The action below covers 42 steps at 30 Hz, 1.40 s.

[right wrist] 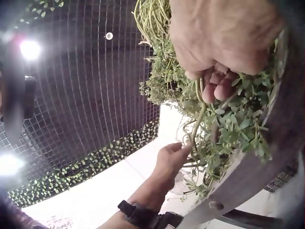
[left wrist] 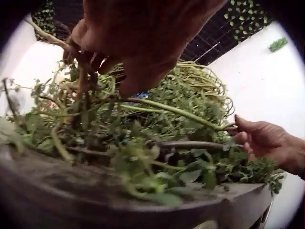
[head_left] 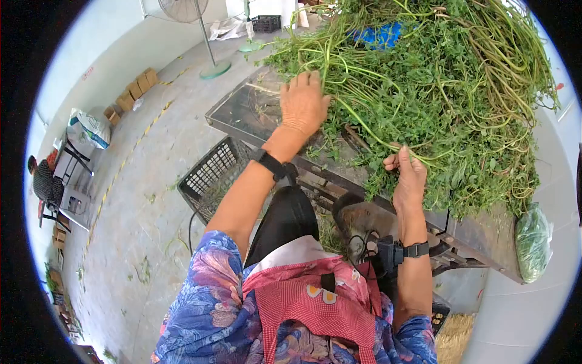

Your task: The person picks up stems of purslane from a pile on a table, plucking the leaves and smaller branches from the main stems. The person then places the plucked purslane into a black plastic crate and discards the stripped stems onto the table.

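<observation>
A big tangled heap of leafy green plants [head_left: 424, 91] with long stems covers much of the dark tabletop. At its left edge, my left hand [head_left: 304, 104] is back-up, its fingers curled down around stems. My right hand [head_left: 409, 176] pinches a long green stem [head_left: 364, 124] between thumb and fingers near the table's front edge. That same stem [left wrist: 176, 112] runs between both hands in the left wrist view. Seen from the right wrist, the left hand [right wrist: 171, 162] holds the stem's far end, while leaves [right wrist: 245, 129] hang below the right hand's fingers.
A black plastic crate [head_left: 212, 170] stands on the floor below the table's left end [head_left: 233, 109]. A clear bag of greens [head_left: 533, 246] hangs at the right corner. A floor fan [head_left: 209, 42] and a seated person [head_left: 47, 182] are farther off.
</observation>
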Each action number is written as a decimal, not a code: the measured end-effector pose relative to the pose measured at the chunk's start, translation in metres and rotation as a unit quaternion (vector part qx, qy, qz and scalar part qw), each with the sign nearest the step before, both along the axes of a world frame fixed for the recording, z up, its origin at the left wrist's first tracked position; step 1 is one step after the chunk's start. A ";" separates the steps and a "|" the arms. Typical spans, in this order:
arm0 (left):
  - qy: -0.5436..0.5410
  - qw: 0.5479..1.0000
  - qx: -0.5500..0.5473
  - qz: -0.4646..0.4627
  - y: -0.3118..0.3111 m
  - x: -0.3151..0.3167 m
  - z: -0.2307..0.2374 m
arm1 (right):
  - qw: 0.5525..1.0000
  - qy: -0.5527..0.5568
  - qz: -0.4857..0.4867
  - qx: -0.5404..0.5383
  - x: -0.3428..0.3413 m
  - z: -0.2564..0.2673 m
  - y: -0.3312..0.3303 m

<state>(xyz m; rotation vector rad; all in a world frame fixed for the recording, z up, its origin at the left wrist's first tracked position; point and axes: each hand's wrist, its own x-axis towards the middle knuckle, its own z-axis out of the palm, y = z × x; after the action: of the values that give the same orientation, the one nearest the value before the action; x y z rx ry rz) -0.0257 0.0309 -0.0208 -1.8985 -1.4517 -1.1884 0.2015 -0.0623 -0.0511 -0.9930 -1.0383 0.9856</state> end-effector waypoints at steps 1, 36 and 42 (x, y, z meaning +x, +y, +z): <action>0.025 0.997 -0.055 0.052 0.004 -0.006 -0.002 | 1.000 -0.004 -0.005 -0.008 0.001 -0.002 0.001; -0.229 0.955 -0.056 -0.179 -0.057 0.007 0.015 | 0.997 -0.079 -0.010 0.021 0.013 0.084 -0.031; -0.137 0.955 -0.102 -0.243 -0.104 0.052 0.022 | 0.990 -0.083 0.106 -0.036 -0.034 0.089 0.002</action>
<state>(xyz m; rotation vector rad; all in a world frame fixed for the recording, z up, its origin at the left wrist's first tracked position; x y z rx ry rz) 0.0268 -0.0735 0.0014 -2.4049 -1.3178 -1.6322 0.1679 -0.0605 0.0375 -1.0525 -1.2747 1.1342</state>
